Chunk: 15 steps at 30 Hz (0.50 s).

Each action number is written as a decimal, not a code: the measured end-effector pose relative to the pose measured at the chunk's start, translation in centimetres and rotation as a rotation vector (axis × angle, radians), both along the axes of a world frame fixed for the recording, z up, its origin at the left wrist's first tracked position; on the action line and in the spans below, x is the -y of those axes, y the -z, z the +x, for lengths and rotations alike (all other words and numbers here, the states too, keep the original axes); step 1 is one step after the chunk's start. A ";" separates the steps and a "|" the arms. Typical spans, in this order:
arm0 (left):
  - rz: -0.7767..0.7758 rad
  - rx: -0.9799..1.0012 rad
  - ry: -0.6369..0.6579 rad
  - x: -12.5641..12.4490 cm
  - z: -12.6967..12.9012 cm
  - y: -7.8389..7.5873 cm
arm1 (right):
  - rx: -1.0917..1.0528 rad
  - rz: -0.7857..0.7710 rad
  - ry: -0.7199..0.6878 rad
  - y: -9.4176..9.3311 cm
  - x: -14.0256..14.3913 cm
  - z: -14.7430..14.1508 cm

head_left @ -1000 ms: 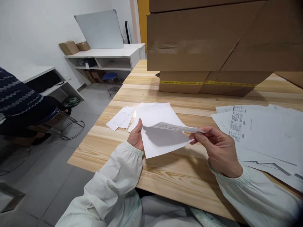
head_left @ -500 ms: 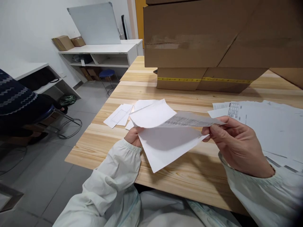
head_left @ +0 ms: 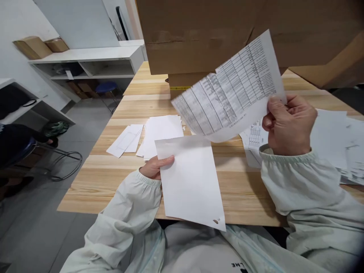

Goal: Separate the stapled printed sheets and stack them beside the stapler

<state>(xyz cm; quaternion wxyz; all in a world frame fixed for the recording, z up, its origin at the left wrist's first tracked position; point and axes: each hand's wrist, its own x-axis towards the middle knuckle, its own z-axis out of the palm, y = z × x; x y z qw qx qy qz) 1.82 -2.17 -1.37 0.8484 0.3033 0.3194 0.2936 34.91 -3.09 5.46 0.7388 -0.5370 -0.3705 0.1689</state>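
The right grip (head_left: 292,127) pinches the printed sheet (head_left: 227,91) by one corner — its length slants off to that grip's left. The left grip (head_left: 153,167), thumb on top, clasps the plain sheet (head_left: 193,182) at its edge — rightward of this nearer grip, long axis near-to-far.
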 end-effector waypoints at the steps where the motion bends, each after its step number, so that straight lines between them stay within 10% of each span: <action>1: 0.002 -0.006 -0.001 0.0 0.0 -0.1 | -0.033 -0.017 0.015 0.1 -0.3 0.2; 15: -0.010 -0.022 -0.012 0.1 -0.2 -0.2 | -0.053 -0.069 0.037 1.0 -1.3 1.7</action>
